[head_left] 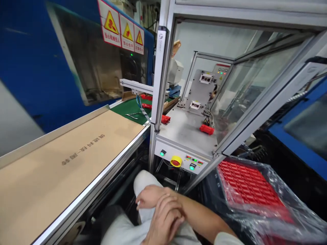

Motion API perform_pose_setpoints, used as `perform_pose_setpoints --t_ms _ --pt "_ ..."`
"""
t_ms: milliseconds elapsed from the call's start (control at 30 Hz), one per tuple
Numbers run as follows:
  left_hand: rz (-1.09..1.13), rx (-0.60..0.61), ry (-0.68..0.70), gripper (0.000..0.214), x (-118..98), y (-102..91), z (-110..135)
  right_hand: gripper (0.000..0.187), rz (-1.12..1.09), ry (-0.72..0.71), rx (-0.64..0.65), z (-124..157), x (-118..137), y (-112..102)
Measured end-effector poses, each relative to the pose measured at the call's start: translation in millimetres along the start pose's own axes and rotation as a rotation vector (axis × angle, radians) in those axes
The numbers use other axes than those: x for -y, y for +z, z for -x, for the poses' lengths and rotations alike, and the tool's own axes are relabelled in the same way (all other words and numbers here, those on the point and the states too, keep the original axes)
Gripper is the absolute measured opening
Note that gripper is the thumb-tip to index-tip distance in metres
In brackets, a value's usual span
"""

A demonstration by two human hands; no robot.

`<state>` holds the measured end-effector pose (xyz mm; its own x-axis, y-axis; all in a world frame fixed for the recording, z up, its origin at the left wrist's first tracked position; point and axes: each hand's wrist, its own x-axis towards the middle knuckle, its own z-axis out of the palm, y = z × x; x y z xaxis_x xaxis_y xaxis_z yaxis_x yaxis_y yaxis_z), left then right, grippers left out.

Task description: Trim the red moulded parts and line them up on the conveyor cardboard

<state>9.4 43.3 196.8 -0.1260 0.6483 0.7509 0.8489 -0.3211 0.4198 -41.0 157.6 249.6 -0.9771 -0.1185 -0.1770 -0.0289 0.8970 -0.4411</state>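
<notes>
My right hand point(149, 196) rests on my raised knee, its back facing up. Most of its fingers are bent down out of sight, and I cannot make out anything in them. Across the right wrist lies my left hand point(167, 217), its fingers loosely bent and slightly apart, with nothing held. Beyond the knee, a control panel point(184, 160) carries a yellow-ringed emergency stop button point(176, 161) and lit green buttons. Above it, inside an aluminium frame, red plastic parts point(206, 129) sit on a metal plate point(186, 127), away from both hands.
On the left a conveyor-like table covered with cardboard point(76, 153) runs back to a green mat point(127, 110) with pliers point(133, 116) and red parts. At right, a plastic-lined crate point(213, 185) holds rows of red parts point(250, 183). A blue machine point(28, 68) stands behind the table.
</notes>
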Motion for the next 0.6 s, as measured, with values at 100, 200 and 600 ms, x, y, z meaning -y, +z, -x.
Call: perform_pose_setpoints --t_ms 100,200,600 --pt "0.105 -0.129 0.031 0.008 -1.0 -8.1 -4.9 0.023 -0.056 0.154 -0.228 43.7 -23.9 -42.3" --pt "0.152 -0.172 -0.162 0.01 20.1 -13.3 -2.5 0.036 -0.041 0.399 -0.518 106.3 -40.5 -93.4" --pt "0.192 0.115 -0.467 0.034 99.4 6.3 -25.5 0.036 0.23 1.379 -0.717 100.6 -167.6 -285.3"
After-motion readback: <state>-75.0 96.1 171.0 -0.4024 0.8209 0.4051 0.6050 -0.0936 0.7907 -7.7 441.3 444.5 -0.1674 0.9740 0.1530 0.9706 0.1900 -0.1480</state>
